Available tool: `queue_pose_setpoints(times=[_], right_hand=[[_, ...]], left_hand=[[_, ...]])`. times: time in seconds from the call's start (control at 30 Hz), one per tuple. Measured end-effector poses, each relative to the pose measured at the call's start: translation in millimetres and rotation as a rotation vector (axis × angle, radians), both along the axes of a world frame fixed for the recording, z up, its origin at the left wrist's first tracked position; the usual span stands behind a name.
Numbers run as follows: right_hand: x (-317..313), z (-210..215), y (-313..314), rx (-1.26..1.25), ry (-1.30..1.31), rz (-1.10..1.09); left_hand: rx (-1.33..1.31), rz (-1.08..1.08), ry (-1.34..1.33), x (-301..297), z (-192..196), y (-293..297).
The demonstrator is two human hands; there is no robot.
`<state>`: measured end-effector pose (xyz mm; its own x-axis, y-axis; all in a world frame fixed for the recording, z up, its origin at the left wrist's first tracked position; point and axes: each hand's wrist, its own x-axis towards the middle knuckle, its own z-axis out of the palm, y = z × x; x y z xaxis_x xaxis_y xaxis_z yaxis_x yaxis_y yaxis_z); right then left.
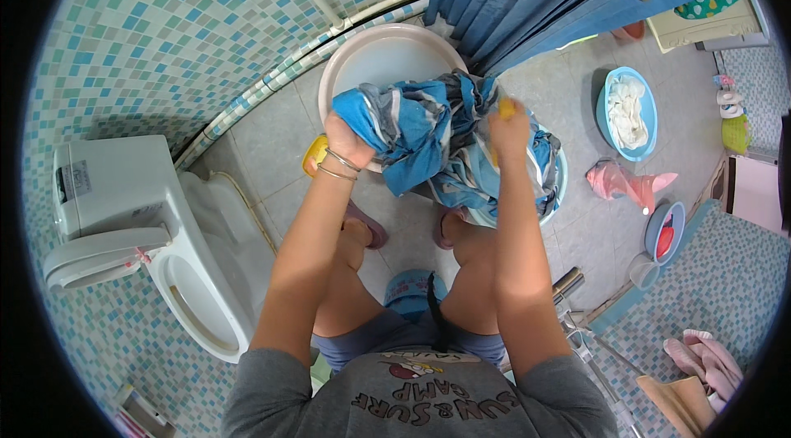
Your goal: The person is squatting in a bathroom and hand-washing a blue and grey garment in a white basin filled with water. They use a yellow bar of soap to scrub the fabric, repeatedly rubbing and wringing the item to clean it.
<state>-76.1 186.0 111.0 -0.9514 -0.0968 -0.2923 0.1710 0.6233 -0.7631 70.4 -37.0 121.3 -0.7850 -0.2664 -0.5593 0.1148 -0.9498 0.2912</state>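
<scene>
Grey shirt (pixel 445 405) nearest, striped cloth (pixel 428 129) beyond

The blue-and-grey cloth lies bunched from the far pink tub (pixel 395 31) to the pale-blue basin (pixel 563 178) at right. The left hand (pixel 350 141) supports its left end, fingers partly hidden, so how far they close I cannot tell. The right hand (pixel 509 130), over its right part, has curled fingers. A yellow dish (pixel 314 150) sits left of the left hand; smallest is the yellow piece (pixel 506 107) the right fingers grip.
</scene>
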Motion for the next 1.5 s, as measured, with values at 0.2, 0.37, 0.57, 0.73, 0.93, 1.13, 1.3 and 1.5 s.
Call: queue_pose_setpoints(times=[0.2,0.37,0.57,0.73,0.93,1.13,1.3,1.5], right_hand=[[15.8,-41.3,14.7,0.737,0.044,0.038],[17.0,-41.2,-24.7,0.022,0.067,0.316],[30.3,10.4,-41.1,-0.271,-0.318,0.257],[49.5,67.1,-64.7,-1.014,-0.575,-0.019],[53.9,69.5,-69.1,-1.185,-0.793,-0.222],[57.6,46.4,-81.8,-1.143,-0.930,-0.438],[51.0,-30.5,-81.7,-0.838,-0.684,-0.078],[92.6,42.4,-100.6,-1.029,-0.765,-0.312]], left_hand=[[0.057,-0.036,0.076,7.8,17.2,6.9],[-0.050,-0.124,0.051,4.4,29.4,14.1],[-0.318,-0.204,-0.288,23.3,22.6,-5.6],[-0.438,-0.071,-0.502,62.7,-7.2,-35.0],[-1.825,-0.944,-0.634,26.4,46.6,-5.1],[-1.471,-0.303,-0.215,13.9,28.1,15.7],[-1.827,-0.368,-0.056,8.7,65.4,78.8],[-1.811,0.243,-0.447,-3.0,45.0,58.6]])
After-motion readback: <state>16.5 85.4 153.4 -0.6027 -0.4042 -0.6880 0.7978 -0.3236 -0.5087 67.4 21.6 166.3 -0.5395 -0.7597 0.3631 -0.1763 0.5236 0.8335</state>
